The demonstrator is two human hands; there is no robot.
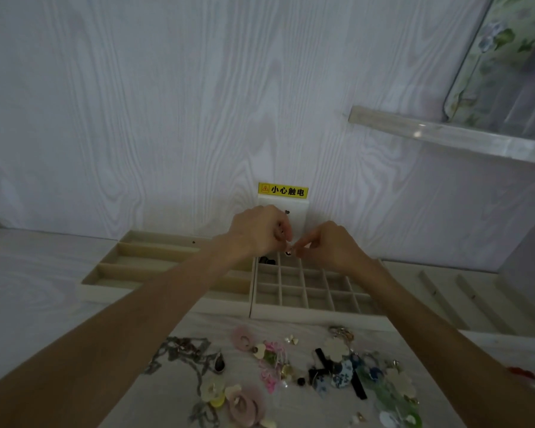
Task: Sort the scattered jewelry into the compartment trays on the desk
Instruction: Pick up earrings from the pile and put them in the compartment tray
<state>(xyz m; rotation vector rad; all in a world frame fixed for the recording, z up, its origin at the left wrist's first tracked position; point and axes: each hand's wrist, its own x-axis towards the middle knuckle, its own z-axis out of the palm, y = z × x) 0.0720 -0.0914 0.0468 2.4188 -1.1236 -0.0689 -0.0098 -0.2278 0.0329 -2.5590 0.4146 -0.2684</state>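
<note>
My left hand (pixel 260 231) and my right hand (pixel 328 245) meet above the far edge of the beige grid tray (pixel 309 312). Between their fingertips they pinch one small dark earring (pixel 288 251). A dark piece (pixel 267 260) lies in the grid tray's far left cell. To the left stands a beige tray with long slots (pixel 112 290), my left forearm crossing it. Scattered jewelry lies on the desk in front: a grey chain necklace (pixel 183 353), pink round earrings (pixel 244 403), blue and green pieces (pixel 349 372).
A wall socket with a yellow warning label (pixel 283 190) sits right behind my hands. A third slotted tray (pixel 464 291) lies at the right. A clear shelf (pixel 445 134) juts out at the upper right. A red item (pixel 521 372) lies at the desk's right edge.
</note>
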